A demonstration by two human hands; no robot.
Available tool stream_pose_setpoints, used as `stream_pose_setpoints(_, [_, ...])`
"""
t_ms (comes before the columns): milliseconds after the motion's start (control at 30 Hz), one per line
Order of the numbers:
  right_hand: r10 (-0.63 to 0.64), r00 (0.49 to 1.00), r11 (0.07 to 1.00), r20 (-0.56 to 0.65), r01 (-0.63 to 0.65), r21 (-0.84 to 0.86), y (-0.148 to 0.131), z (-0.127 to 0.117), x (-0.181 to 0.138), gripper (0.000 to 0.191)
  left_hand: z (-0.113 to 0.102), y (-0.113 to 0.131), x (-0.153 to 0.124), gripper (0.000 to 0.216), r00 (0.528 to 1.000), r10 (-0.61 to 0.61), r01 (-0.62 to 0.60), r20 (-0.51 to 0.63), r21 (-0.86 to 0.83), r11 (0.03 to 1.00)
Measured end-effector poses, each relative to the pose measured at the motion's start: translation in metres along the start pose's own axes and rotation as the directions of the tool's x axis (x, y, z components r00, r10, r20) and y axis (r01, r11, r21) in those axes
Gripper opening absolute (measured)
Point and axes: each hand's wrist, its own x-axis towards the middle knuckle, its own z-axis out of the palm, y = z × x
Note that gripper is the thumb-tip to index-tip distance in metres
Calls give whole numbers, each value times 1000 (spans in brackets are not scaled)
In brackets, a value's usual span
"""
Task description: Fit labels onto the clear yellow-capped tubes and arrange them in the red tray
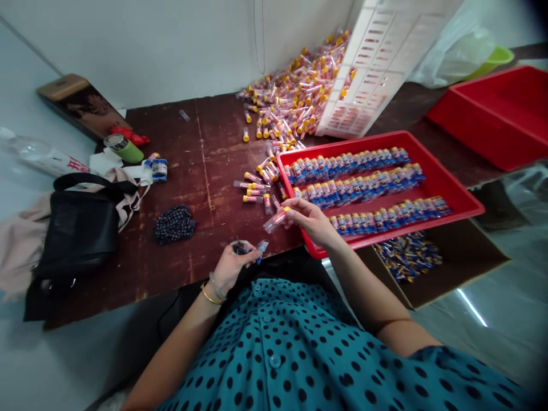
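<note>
Teal cloth shirt [274, 337] with black dots and clear round buttons fills the near middle. Just beyond it, the left hand [229, 265], a thin gold-coloured bangle [209, 295] at its wrist, has thumb and fingers closed on a small blue-and-clear plastic wrapper [262, 251]; a dark item at its fingers is too blurred to tell. Farther and to the right, the right hand [312, 221] pinches a clear plastic tube with a yellow cap [276, 221] between thumb and fingers at the cap end. This tube tilts, its clear end pointing left and near, above the worn dark-brown table [214, 142].

Right of it, a shallow red plastic tray [449, 185] holds three rows of blue-wrapped, yellow-topped tubes [357, 188]. Below the tray's near side, an open brown cardboard box [466, 251] contains jumbled small blue-and-yellow pieces [406, 257]. Loose yellow-capped tubes [257, 185] lie left of the tray; farther off, a large heap of similar tubes [295, 97] spreads beside a tilted white slatted plastic basket [368, 63]. At left lie a crumpled dark checked cloth [174, 224] and a black bag [83, 228].
</note>
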Motion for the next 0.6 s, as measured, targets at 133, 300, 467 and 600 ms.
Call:
stream_pose_setpoints(133, [6,996,998,95,0,-57,-11,1,-2,27,2,5,0,29,996,-67,70,56,-60,996])
stream_pose_setpoints(300, [-118,991,892,67,135,-432,-7,6,-2,17,1,7,-1,28,986,-143,153,81,-135,979])
stream_pose_setpoints(467, [-99,995,953,19,100,-286,-5,9,1,21,3,9,-2,27,991,-104,109,86,-65,992])
stream_pose_setpoints(600, [-27,994,994,104,37,-98,-13,13,2,27,4,12,-3,26,985,-107,111,136,-22,994])
